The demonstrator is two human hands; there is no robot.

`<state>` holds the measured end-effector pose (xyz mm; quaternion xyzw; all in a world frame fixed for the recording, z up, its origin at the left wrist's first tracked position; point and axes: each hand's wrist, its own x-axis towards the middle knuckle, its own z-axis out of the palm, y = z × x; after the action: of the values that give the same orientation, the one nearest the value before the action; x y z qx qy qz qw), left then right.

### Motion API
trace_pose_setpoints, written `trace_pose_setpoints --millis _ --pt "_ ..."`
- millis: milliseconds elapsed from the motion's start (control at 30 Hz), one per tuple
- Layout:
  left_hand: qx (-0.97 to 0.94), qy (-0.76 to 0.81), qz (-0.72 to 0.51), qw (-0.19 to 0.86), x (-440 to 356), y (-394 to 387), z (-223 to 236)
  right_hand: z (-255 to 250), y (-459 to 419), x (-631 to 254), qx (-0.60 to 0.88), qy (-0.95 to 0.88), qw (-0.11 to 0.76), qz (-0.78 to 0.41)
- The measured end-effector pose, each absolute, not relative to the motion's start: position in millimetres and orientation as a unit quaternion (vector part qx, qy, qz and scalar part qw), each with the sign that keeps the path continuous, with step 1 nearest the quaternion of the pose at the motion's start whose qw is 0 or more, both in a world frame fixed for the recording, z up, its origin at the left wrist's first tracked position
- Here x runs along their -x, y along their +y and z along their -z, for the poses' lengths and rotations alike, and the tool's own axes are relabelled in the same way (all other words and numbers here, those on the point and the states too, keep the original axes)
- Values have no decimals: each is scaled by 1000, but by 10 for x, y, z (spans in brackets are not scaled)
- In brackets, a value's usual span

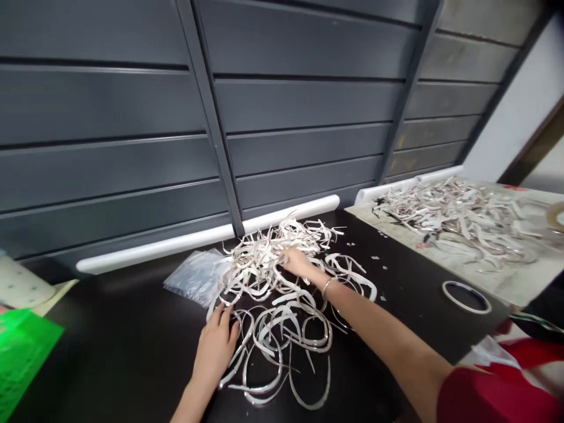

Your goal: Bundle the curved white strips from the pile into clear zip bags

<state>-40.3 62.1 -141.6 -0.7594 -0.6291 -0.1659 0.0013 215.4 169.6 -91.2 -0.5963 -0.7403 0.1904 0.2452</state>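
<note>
A tangled heap of thin, curved white strips with shiny edges lies on the black table in front of me. My right hand, a bracelet at its wrist, reaches into the heap with its fingers curled down on some strips; the fingertips are partly hidden among them. Nearer to me, looser looped strips spread over the tabletop. At the left edge of these loops rests my left hand, palm down, fingers apart and touching the strips. Just behind it lie flat clear plastic bags, partly under the heap.
White rolls run along the grey panelled wall. To the right, a pale tabletop bears another heap of strips and a tape roll. A thin ring lies at right; a green bag stands at left.
</note>
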Motion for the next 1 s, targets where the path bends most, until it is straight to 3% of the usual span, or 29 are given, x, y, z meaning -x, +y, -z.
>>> trace_pose_setpoints --millis 233,400,600,733,900,1000 --pt "749 -631 199 -26 399 591 1427 211 2119 -2779 585 -659 377 -284" --pt "750 -619 232 -35 363 607 1463 7 2139 -3077 564 -638 406 -332" --pt "760 -593 260 -55 -63 949 1396 367 1929 -2940 528 -695 328 -360" --pt "752 -601 261 -71 -209 1102 1268 419 1718 -2977 510 -740 308 -313" --pt "770 -574 228 -158 60 664 1097 585 1060 -3463 531 -774 301 -169" --pt "807 -530 139 -221 166 266 1048 887 535 -3626 587 -759 208 -192"
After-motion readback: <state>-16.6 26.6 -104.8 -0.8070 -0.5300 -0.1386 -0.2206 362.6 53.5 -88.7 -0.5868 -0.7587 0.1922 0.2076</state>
